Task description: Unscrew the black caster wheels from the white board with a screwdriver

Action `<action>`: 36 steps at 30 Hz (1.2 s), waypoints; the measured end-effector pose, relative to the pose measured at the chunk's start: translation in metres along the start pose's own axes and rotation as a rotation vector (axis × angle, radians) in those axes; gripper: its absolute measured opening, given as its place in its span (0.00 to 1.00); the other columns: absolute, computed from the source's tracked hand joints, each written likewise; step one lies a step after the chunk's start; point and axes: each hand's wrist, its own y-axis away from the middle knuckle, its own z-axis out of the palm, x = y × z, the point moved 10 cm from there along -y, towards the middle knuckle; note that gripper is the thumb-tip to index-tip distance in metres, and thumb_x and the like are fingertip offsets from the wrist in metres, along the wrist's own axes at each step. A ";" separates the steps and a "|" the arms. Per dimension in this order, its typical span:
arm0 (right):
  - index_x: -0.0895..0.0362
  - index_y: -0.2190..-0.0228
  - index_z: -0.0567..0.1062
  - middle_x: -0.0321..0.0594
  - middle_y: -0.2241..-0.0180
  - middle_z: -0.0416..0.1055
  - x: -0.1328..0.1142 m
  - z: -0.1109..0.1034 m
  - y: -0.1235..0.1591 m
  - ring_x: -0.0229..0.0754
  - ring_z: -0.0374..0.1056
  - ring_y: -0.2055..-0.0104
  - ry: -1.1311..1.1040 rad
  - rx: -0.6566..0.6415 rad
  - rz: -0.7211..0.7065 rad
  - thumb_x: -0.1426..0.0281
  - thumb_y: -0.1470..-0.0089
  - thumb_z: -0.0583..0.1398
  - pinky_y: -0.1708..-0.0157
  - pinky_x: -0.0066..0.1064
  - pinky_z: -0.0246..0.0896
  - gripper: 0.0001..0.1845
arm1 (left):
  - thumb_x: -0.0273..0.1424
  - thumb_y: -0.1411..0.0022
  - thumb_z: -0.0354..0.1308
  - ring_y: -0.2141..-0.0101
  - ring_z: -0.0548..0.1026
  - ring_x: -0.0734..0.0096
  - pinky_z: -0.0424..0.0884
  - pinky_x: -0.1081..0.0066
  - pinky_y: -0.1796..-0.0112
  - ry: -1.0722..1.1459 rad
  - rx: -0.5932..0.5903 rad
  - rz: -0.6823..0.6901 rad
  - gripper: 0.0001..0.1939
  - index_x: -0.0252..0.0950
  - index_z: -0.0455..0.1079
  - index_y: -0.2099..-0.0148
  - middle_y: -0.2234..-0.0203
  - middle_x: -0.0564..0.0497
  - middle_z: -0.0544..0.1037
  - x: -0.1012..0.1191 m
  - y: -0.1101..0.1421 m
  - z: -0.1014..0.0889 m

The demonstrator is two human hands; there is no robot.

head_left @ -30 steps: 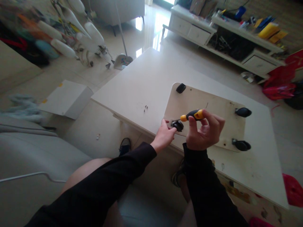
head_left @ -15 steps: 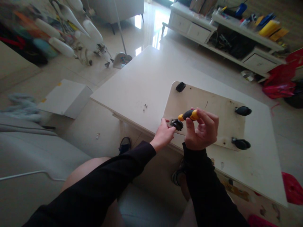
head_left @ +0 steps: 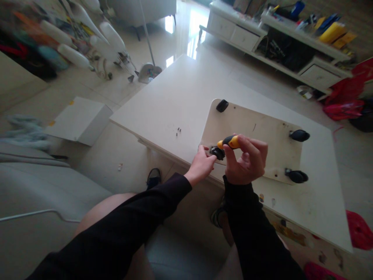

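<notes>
A pale board (head_left: 256, 128) lies on the white table with black caster wheels at its corners. My left hand (head_left: 203, 161) grips the near-left caster (head_left: 217, 153) at the board's edge, thumb and fingers around its side. In my right hand (head_left: 247, 160) is a yellow and black screwdriver (head_left: 230, 142), pinched by the handle. Its tip points left toward that caster's mounting plate; the exact contact is too small to make out. Several small screws (head_left: 178, 131) lie on the table left of the board. Other casters are the far-left one (head_left: 222, 105), the far-right one (head_left: 299, 135) and the near-right one (head_left: 296, 175).
The white table (head_left: 157, 101) extends beyond the board on all sides. A white box (head_left: 78, 119) sits on the floor at left, near a grey sofa (head_left: 43, 182). A TV cabinet (head_left: 244, 39) with tools stands behind. Red plastic bags (head_left: 344, 107) lie at right.
My right hand and the screwdriver have shifted slightly left, closer to the near-left caster. My left hand stays on the caster.
</notes>
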 end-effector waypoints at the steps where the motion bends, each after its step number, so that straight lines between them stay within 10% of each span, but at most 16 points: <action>1: 0.44 0.43 0.80 0.39 0.53 0.80 -0.001 0.001 0.000 0.43 0.80 0.54 -0.002 -0.005 -0.005 0.75 0.44 0.73 0.57 0.40 0.86 0.29 | 0.26 0.33 0.57 0.77 0.74 0.70 0.69 0.68 0.69 0.004 -0.002 0.003 0.20 0.35 0.59 0.41 0.71 0.56 0.74 0.000 0.000 0.000; 36: 0.48 0.44 0.74 0.43 0.50 0.73 0.015 0.007 0.004 0.50 0.76 0.48 -0.004 -0.075 0.061 0.63 0.37 0.66 0.51 0.50 0.79 0.21 | 0.25 0.33 0.57 0.77 0.73 0.73 0.69 0.70 0.71 0.021 0.006 -0.030 0.20 0.34 0.61 0.41 0.65 0.51 0.75 0.002 0.001 -0.003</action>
